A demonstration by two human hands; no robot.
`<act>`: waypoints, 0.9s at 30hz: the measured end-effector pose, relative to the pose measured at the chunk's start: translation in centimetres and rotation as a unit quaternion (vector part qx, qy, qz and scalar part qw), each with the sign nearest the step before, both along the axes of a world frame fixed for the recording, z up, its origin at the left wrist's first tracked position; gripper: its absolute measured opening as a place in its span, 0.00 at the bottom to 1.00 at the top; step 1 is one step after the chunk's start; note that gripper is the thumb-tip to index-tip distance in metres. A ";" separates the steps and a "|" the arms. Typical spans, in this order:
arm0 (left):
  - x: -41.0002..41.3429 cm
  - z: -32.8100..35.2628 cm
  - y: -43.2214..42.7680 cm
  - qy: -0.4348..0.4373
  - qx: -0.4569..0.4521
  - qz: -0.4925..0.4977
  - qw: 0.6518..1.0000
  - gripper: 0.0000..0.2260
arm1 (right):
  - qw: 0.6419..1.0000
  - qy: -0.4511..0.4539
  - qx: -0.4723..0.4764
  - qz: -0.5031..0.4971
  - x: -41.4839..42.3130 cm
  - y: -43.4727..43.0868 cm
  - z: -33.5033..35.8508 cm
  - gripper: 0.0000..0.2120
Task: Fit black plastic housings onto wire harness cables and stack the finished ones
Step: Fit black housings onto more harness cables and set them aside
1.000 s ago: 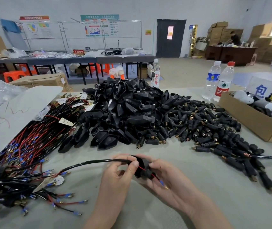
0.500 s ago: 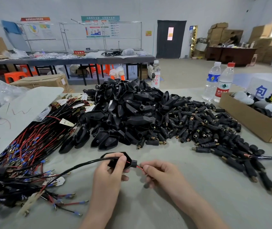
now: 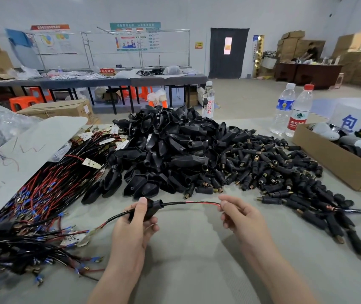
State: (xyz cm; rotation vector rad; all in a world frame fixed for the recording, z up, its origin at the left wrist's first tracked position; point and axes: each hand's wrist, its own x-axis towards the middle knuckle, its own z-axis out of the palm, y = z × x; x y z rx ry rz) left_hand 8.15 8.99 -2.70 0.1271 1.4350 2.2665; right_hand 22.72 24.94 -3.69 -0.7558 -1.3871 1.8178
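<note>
Cable (image 3: 197, 203) is now drawn further through housing (image 3: 154, 210) gripped by left hand (image 3: 134, 229), end pinched by right hand (image 3: 241, 218); fitting is judged nearly complete.

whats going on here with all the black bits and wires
A person is fitting a black housing onto a harness cable at a table. The left hand grips the housing, with the cable running through it; the right hand pinches the cable's red and black wires past the housing's narrow end. A heap of loose housings lies behind, bundled cables to the left.
</note>
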 end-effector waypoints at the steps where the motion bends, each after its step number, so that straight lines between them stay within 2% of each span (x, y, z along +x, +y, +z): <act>1: -0.2 -0.1 0.0 -0.007 0.000 0.003 1.000 0.10 | 1.000 0.013 -0.018 -0.013 0.1 0.3 0.1 0.08; 7: -0.8 -0.4 0.2 -0.048 0.001 0.026 0.999 0.09 | 0.989 0.077 -0.082 -0.092 1.5 1.6 0.5 0.07; 11: -0.8 -0.6 0.2 -0.040 0.002 0.025 0.999 0.11 | 0.975 0.125 -0.132 -0.128 2.1 2.3 1.0 0.07; 17: -0.9 -0.8 -0.2 -0.034 -0.002 0.028 0.999 0.11 | 0.929 0.197 -0.273 -0.156 2.9 3.3 1.6 0.03; 20: -0.5 -0.8 -0.2 -0.006 -0.015 0.014 1.000 0.10 | 0.910 0.227 -0.318 -0.139 2.9 3.1 1.8 0.08; 23: 0.1 -0.5 0.0 0.021 -0.016 0.004 1.000 0.10 | 0.925 0.229 -0.298 -0.058 2.3 2.0 1.9 0.11; 25: 0.5 -0.3 0.1 0.037 -0.016 0.001 0.999 0.10 | 0.950 0.177 -0.259 0.002 1.6 0.9 1.8 0.15; 27: 0.8 -0.2 0.2 0.055 -0.014 -0.001 0.998 0.10 | 0.964 0.130 -0.229 0.029 0.8 -0.2 1.6 0.14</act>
